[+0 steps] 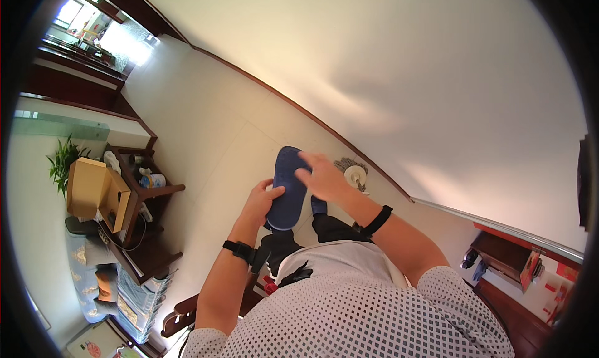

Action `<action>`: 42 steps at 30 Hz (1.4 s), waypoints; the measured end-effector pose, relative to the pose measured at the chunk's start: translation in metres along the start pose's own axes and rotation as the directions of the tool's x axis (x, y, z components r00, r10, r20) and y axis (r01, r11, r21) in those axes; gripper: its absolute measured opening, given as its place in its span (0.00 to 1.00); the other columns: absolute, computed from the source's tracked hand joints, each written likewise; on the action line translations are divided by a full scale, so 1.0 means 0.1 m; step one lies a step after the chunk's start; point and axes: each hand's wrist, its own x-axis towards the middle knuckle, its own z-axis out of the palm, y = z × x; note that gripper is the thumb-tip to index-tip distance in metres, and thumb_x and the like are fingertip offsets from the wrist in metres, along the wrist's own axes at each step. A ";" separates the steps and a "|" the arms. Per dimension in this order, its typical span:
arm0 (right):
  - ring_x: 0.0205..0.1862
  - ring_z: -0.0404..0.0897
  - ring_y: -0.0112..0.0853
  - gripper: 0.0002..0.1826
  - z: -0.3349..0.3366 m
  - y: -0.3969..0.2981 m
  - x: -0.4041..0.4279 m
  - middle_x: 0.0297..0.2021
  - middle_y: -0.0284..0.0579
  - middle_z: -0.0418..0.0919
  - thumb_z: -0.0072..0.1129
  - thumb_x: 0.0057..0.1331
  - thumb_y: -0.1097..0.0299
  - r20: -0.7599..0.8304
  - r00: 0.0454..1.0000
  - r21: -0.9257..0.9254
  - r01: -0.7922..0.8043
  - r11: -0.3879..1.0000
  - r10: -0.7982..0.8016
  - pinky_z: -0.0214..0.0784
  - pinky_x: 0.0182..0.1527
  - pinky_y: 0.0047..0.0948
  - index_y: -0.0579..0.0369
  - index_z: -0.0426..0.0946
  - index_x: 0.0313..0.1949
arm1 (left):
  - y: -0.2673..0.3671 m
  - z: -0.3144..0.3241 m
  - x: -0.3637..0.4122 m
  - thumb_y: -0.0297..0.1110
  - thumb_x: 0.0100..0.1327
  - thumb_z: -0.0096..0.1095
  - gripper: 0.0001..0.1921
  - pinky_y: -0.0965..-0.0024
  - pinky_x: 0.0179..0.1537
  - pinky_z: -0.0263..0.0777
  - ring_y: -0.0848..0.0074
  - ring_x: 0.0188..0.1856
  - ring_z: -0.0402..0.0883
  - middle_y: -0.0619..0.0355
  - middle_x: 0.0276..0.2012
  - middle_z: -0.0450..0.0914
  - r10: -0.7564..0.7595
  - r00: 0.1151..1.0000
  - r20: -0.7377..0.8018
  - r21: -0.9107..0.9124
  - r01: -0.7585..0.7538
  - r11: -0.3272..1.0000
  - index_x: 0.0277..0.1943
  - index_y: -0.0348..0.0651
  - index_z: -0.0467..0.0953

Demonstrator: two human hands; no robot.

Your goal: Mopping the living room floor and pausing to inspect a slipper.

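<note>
A dark blue slipper (288, 206), or its insole, is held up in front of me with its long flat face towards me. My left hand (262, 199) grips its left edge, the thumb lying on the flat face. Over its upper right part is my right hand (323, 177), fingers apart and slightly blurred; whether the fingertips touch the surface I cannot tell. A blue shoe or slipper (319, 205) is on my right foot below. My left foot is mostly hidden behind the held piece and my left hand.
A mop head (355, 174) stands on the floor by the wall. At left, a dark wooden stand (164, 189) holds a canister, beside an open cardboard box (88, 189) and a potted plant (65, 163). A sofa (86, 264) lies beyond; a wooden chair arm (187, 309) is beside me.
</note>
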 end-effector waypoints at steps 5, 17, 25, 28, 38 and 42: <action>0.68 0.71 0.48 0.30 0.23 -0.12 0.03 0.65 0.53 0.73 0.49 0.74 0.50 0.280 0.829 0.217 0.437 0.873 -0.485 0.62 0.69 0.43 0.55 0.69 0.68 | 0.09 -0.01 0.05 0.26 0.66 0.63 0.32 0.64 0.46 0.84 0.62 0.48 0.87 0.38 0.52 0.81 0.189 0.979 -0.073 -0.056 -0.193 0.980 0.70 0.26 0.61; 0.64 0.74 0.51 0.28 0.23 0.28 0.28 0.65 0.54 0.73 0.50 0.75 0.49 0.025 0.996 -0.180 0.092 0.979 -0.088 0.67 0.65 0.46 0.55 0.71 0.66 | 0.06 0.07 -0.08 0.39 0.74 0.61 0.29 0.68 0.52 0.79 0.68 0.52 0.84 0.43 0.54 0.82 0.223 0.971 -0.087 0.049 -0.219 0.974 0.69 0.26 0.66; 0.65 0.73 0.49 0.25 0.27 0.16 0.28 0.61 0.54 0.77 0.57 0.70 0.54 -0.070 0.863 -0.202 0.478 0.854 -0.500 0.67 0.64 0.47 0.54 0.75 0.61 | 0.06 0.11 -0.03 0.41 0.77 0.57 0.27 0.70 0.53 0.78 0.71 0.51 0.83 0.47 0.54 0.82 0.267 0.957 -0.113 0.111 -0.254 0.961 0.67 0.27 0.69; 0.67 0.70 0.51 0.25 0.17 0.14 0.40 0.65 0.51 0.74 0.56 0.72 0.56 -0.173 0.974 -0.212 0.109 0.971 -0.147 0.64 0.67 0.46 0.56 0.74 0.63 | -0.02 0.07 -0.09 0.42 0.77 0.56 0.26 0.70 0.54 0.77 0.72 0.53 0.82 0.48 0.55 0.82 0.315 0.930 -0.191 0.133 -0.293 0.947 0.67 0.27 0.69; 0.68 0.69 0.52 0.25 0.16 0.22 0.42 0.66 0.50 0.73 0.55 0.71 0.57 -0.302 0.953 -0.211 -0.046 0.976 -0.020 0.61 0.69 0.47 0.50 0.73 0.65 | -0.05 0.00 -0.06 0.40 0.78 0.55 0.25 0.68 0.56 0.76 0.71 0.54 0.81 0.47 0.55 0.81 0.339 0.899 -0.278 0.167 -0.302 0.938 0.67 0.28 0.69; 0.64 0.73 0.52 0.25 -0.03 -0.23 0.25 0.65 0.56 0.72 0.55 0.72 0.55 -0.343 0.829 -0.164 0.411 0.897 -0.443 0.67 0.65 0.48 0.56 0.74 0.62 | -0.03 0.03 -0.05 0.39 0.77 0.56 0.24 0.69 0.52 0.78 0.70 0.51 0.83 0.45 0.54 0.82 0.349 0.902 -0.255 0.174 -0.312 0.934 0.66 0.28 0.70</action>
